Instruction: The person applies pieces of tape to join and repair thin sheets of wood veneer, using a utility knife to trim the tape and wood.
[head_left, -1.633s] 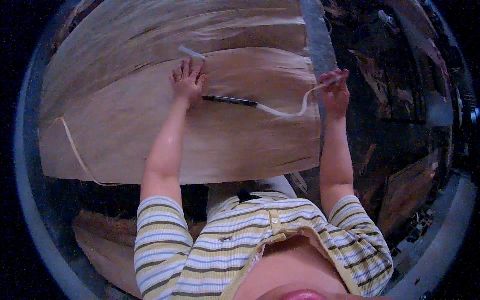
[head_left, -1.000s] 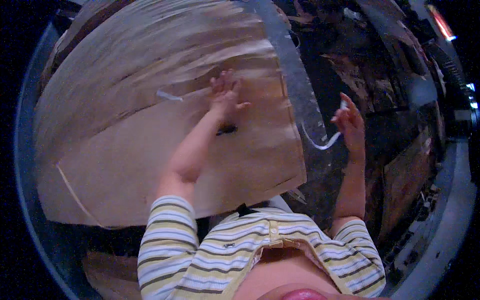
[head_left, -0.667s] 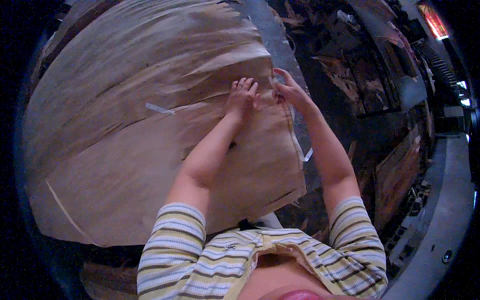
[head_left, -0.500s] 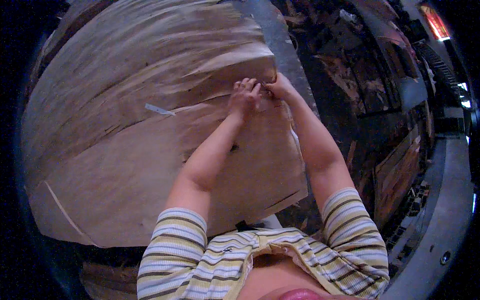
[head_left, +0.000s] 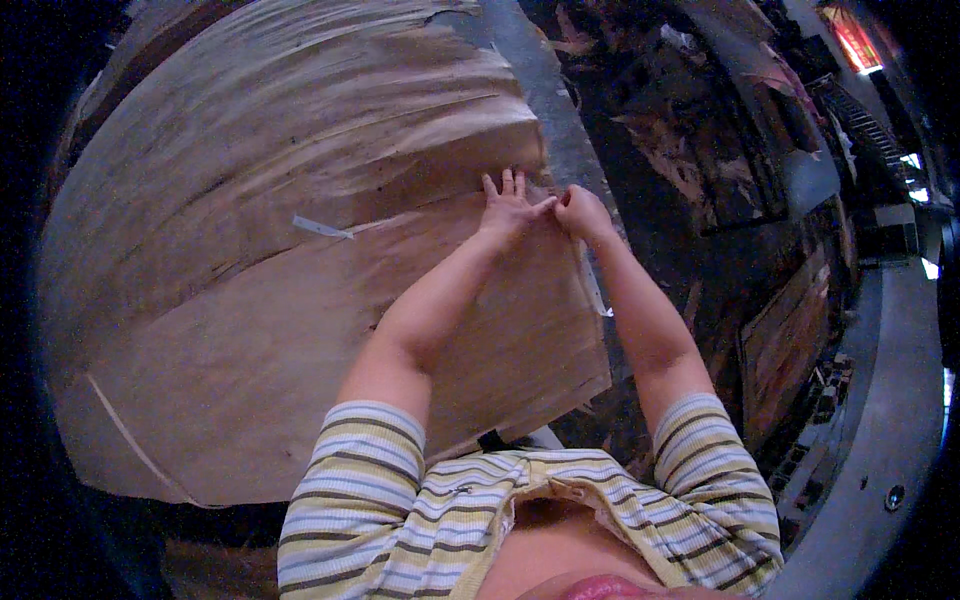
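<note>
A broad, light brown wood veneer sheet (head_left: 450,330) lies in front of me. Along a long seam it meets a wavy, rippled stretch of veneer (head_left: 400,130) on the far side. My left hand (head_left: 510,207) rests on the veneer by the seam's right end, fingers spread and thumb stretched toward the other hand. Just right of it, at the sheet's right edge, my right hand (head_left: 583,213) is closed in a pinch; what its fingertips hold is hidden. A short whitish tape strip (head_left: 321,227) sticks across the seam farther left.
A pale strip (head_left: 140,440) runs along the veneer's near left corner. Beyond the right edge stretches a grey ledge (head_left: 555,95). Dark ground with torn veneer scraps (head_left: 670,160) lies to the right, with a brown board (head_left: 785,350) nearer me.
My left hand has spread its fingers and shifted slightly right. The right hand has drawn nearer to me along the edge, its fingers now pinched together.
</note>
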